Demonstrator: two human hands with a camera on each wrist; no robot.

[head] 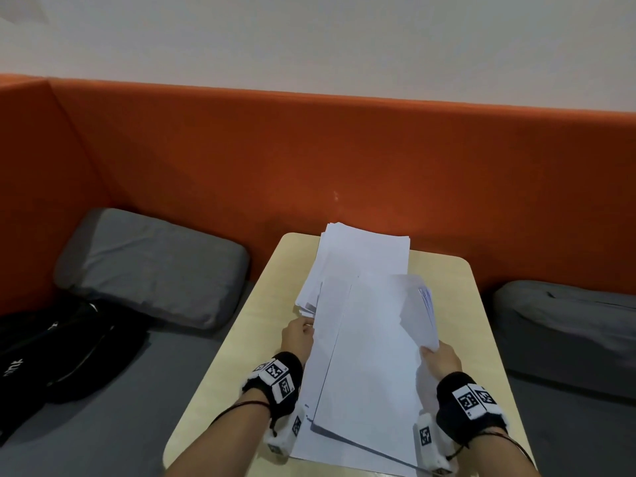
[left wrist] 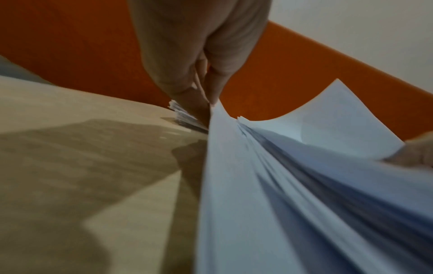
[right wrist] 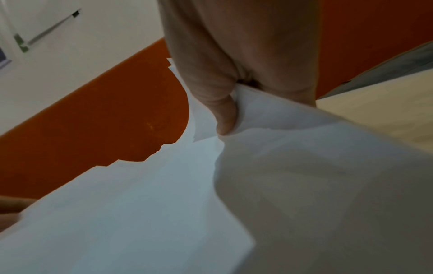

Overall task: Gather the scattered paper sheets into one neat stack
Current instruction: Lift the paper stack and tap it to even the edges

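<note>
A loose bundle of white paper sheets (head: 368, 356) is lifted off the beige table (head: 247, 339), its near end still down by the front edge. My left hand (head: 300, 333) pinches the bundle's left edge (left wrist: 218, 133). My right hand (head: 438, 356) grips the right edge, thumb on top, where the sheets (right wrist: 164, 194) curl upward. A second, flatter pile of sheets (head: 361, 256) lies farther back, its far end overhanging the table's back edge. The fingers under the paper are hidden.
An orange padded bench back (head: 309, 160) wraps behind and to the left. Grey cushions lie at left (head: 151, 266) and at right (head: 564, 325). A black bag (head: 62, 346) lies on the grey seat at far left.
</note>
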